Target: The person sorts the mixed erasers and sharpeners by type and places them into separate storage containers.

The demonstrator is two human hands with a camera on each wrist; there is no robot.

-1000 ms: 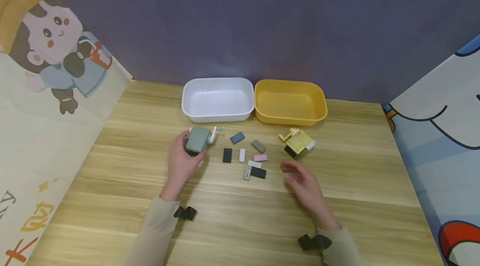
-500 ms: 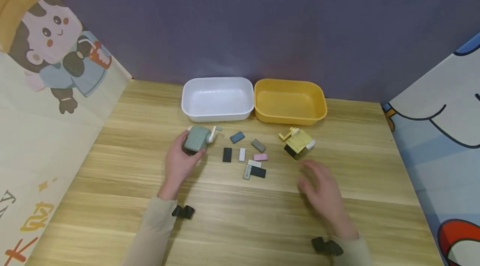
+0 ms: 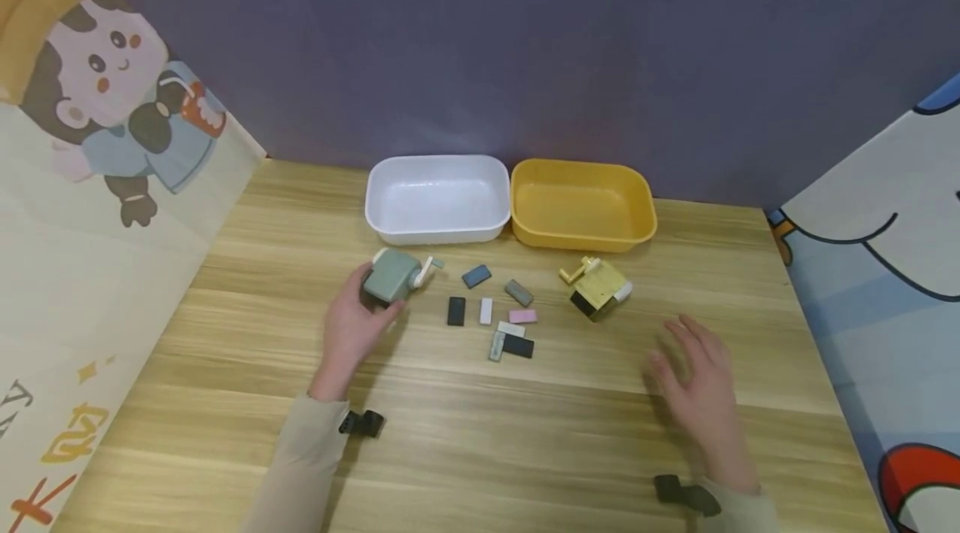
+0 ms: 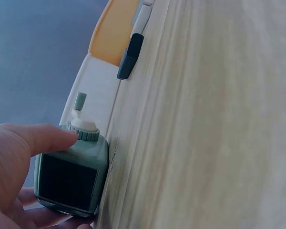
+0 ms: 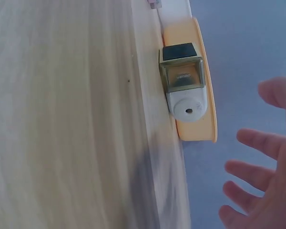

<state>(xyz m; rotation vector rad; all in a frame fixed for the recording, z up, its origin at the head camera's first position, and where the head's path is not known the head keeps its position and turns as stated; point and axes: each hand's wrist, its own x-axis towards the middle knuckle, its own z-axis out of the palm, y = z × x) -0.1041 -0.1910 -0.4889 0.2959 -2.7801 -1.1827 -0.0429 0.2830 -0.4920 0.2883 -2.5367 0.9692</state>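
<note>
My left hand point(image 3: 354, 333) grips a green hand-crank pencil sharpener point(image 3: 392, 276), thumb on one side and fingers on the other. The left wrist view shows its dark window point(image 4: 68, 180) and white crank point(image 4: 83, 121); part of its body is behind my fingers. My right hand point(image 3: 699, 383) is over the right part of the table, fingers spread, holding nothing. Nearest to it stands a yellow pencil sharpener point(image 3: 602, 284), whose white pencil-hole end point(image 5: 189, 107) faces the right wrist camera.
Several small erasers lie between the hands, among them a blue one point(image 3: 476, 276), a pink one point(image 3: 522, 316) and a black one point(image 3: 456, 311). Behind them a white tray point(image 3: 438, 238) and a yellow tray point(image 3: 581, 243) stand side by side against the dark back wall point(image 3: 525, 41).
My right hand has moved right, away from the erasers and past the yellow sharpener. My left hand has shifted slightly left with the green sharpener, which has turned a little.
</note>
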